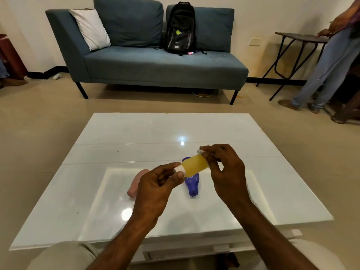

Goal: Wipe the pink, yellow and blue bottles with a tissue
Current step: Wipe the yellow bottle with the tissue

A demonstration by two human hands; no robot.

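I hold the yellow bottle [194,165] sideways above the white table [136,137]. My left hand [155,184] pinches its white cap end. My right hand [224,168] grips a small white tissue [200,152] against the bottle's other end. The blue bottle [191,185] lies flat on the table right below the yellow one, partly hidden by it. To the left the pink bottle [136,185] lies flat as well, half covered by my left hand.
A blue sofa [155,63] with a black backpack [180,28] and a white pillow [90,29] stands beyond the table. A person [335,61] stands by a small dark folding table [300,37] at the far right. My knees are under the table's near edge.
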